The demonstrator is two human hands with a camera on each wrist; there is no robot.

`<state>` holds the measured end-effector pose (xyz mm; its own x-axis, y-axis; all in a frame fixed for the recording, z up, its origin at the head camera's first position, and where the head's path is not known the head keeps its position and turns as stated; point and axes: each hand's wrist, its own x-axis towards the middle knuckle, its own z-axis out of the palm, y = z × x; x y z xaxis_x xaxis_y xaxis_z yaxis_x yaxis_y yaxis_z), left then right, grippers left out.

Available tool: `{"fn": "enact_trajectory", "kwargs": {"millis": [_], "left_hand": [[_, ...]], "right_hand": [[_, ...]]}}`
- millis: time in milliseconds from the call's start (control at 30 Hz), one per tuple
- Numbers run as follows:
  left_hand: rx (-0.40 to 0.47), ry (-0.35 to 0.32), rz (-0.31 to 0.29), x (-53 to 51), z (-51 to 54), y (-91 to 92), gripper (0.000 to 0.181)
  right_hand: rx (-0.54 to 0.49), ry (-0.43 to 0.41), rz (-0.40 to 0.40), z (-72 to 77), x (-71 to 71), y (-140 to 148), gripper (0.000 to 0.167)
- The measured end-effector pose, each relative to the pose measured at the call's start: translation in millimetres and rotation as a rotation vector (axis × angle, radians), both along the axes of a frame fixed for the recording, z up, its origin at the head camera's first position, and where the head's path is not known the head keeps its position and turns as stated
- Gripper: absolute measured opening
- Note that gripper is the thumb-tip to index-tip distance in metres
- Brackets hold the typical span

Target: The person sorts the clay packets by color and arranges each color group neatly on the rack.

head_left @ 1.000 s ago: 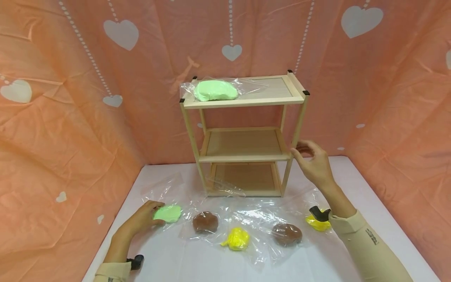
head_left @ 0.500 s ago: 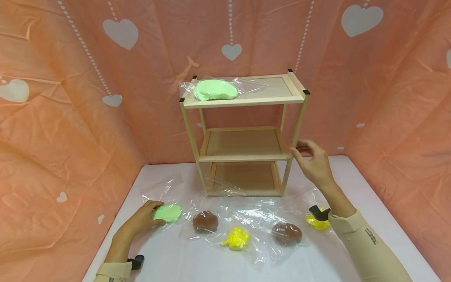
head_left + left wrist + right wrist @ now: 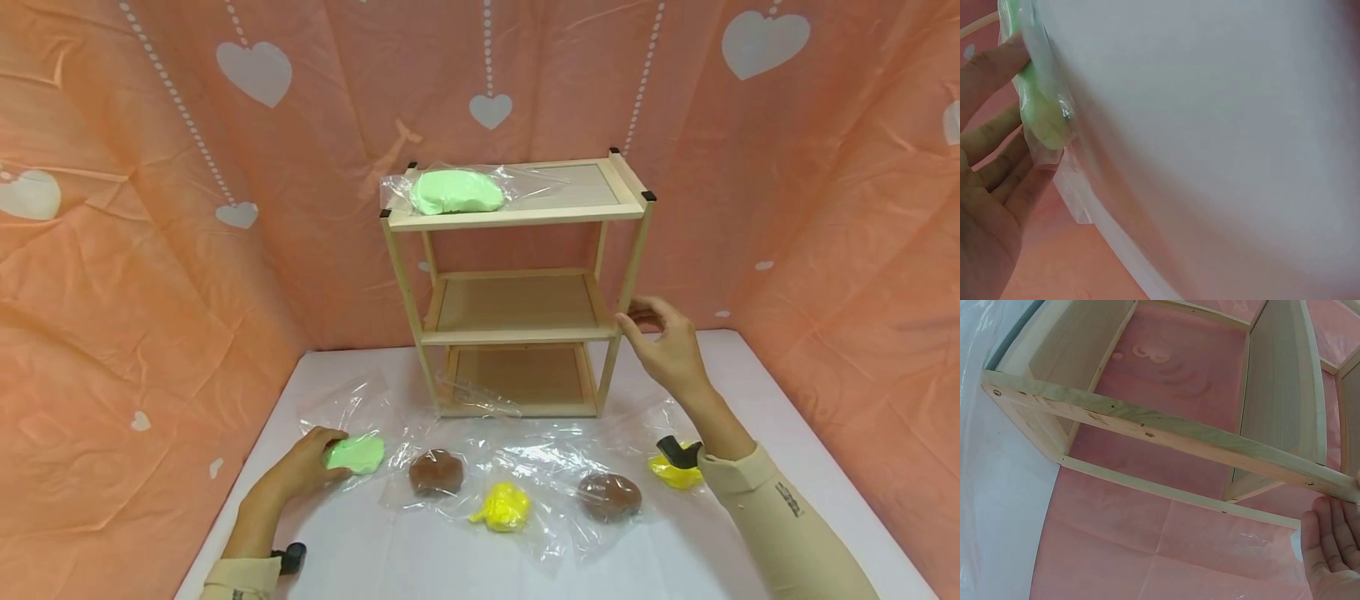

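Note:
My left hand [image 3: 311, 458] holds the left edge of a flat light-green lump of clay [image 3: 358, 454] in a clear plastic bag on the table. In the left wrist view the thumb lies on one side of the bagged lump [image 3: 1044, 115] and the fingers on the other. My right hand [image 3: 671, 346] is at the right front post of a three-tier wooden shelf [image 3: 521, 336], thumb in front and fingers behind. Straight fingers meet the post [image 3: 1147, 432] in the right wrist view; most of the thumb is out of frame there. A larger bagged green lump [image 3: 456, 192] lies on the top tier.
Along the table lie more bagged lumps: a brown one [image 3: 437, 473], a yellow one [image 3: 506, 508], another brown one [image 3: 611, 497] and another yellow one [image 3: 675, 473], partly behind the right wrist camera. Their clear bags overlap. Pink cloth [image 3: 330, 250] with hearts surrounds the table.
Both hands keep their places at the green clay and the shelf post. The whole head view has shifted very slightly; no object has visibly moved.

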<state>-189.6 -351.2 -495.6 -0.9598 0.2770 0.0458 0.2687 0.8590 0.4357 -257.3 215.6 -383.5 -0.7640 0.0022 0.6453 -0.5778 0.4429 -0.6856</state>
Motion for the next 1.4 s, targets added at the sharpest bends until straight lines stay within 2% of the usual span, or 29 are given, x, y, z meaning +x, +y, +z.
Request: {"fn": "enact_trajectory", "kwargs": {"millis": [367, 633, 833, 1000, 1267, 1400], "left_hand": [[-0.004, 0.075, -0.020, -0.6, -3.6, -1.4, 0.057], [-0.013, 0.106, -0.016, -1.3, 2.0, 0.8, 0.059], [-0.012, 0.156, -0.006, -2.9, 6.0, 0.9, 0.060], [0.008, 0.202, 0.010, -2.9, 12.6, 0.5, 0.060], [0.040, 0.275, 0.017, 1.0, 31.5, -0.7, 0.060], [0.070, 0.352, 0.001, 2.2, 39.9, -1.7, 0.060]], "right_hand": [[0.001, -0.015, -0.007, 1.9, 1.5, -1, 0.026], [-0.002, -0.016, -0.006, 2.3, 2.4, -1, 0.026], [-0.002, -0.010, 0.000, 1.8, 1.3, 0, 0.026], [0.001, -0.008, 0.005, 0.6, 0.7, 0, 0.026], [-0.001, -0.004, 0.007, -0.3, 0.4, 1, 0.026], [-0.002, -0.005, 0.006, -0.5, 0.0, 0, 0.026]]}}
